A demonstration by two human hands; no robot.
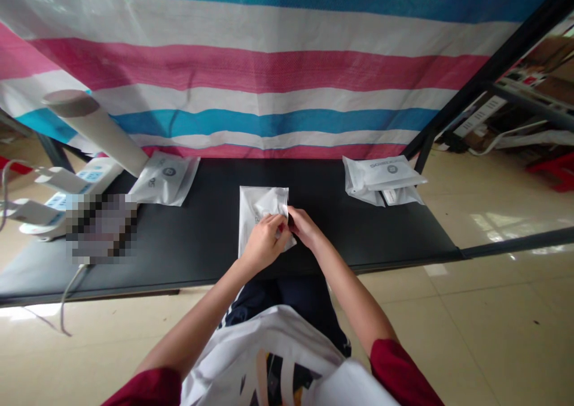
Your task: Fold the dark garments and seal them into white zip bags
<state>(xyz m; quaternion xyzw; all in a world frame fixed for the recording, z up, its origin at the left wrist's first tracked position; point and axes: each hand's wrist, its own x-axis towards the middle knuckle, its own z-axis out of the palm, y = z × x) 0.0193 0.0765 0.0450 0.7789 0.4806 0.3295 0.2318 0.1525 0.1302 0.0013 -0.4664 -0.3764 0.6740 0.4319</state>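
Note:
A white, slightly see-through plastic pouch (249,208) lies in front of me on the black tabletop (215,226). My left hand (268,238) rests over its right half, fingers curled and pinching near the right edge. At that same edge, my right hand (304,223) has its fingers bent around the pouch's side, their tips partly hidden behind the plastic and my left hand. Dark print shows faintly beside my left fingers. What the pouch contains cannot be made out.
Similar printed pouches lie at the back right (390,173) and the back left (164,179). On the left are a white bottle (103,131), a power strip (92,176) with plugged-in chargers, and a blurred-out device (103,226) on a cable. A striped sheet (269,71) hangs behind the table.

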